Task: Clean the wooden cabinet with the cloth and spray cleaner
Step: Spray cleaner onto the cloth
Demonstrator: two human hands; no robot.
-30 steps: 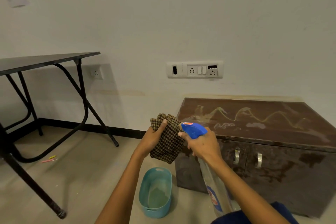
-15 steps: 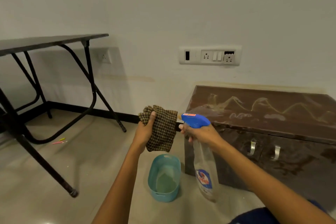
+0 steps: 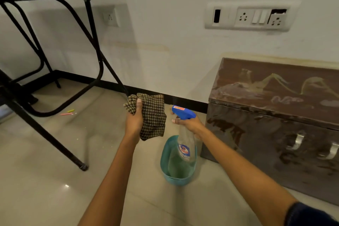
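Tiled floor, cabinet [image 3: 275,115] at right, top streaked. Left hand [image 3: 134,121] fingers clamped on checked cloth [image 3: 153,115]; right hand [image 3: 190,124] grips spray bottle [image 3: 184,134], nozzle facing cloth. Risk: overspray wets floor.

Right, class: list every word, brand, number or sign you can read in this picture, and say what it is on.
Spray bottle body label: a red and blue logo, too blurred to read.
Red sticker on the bottle's blue trigger head: print too small to read.
Nothing else carries text.

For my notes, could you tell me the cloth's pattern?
The cloth is brown-and-tan checked; head view.
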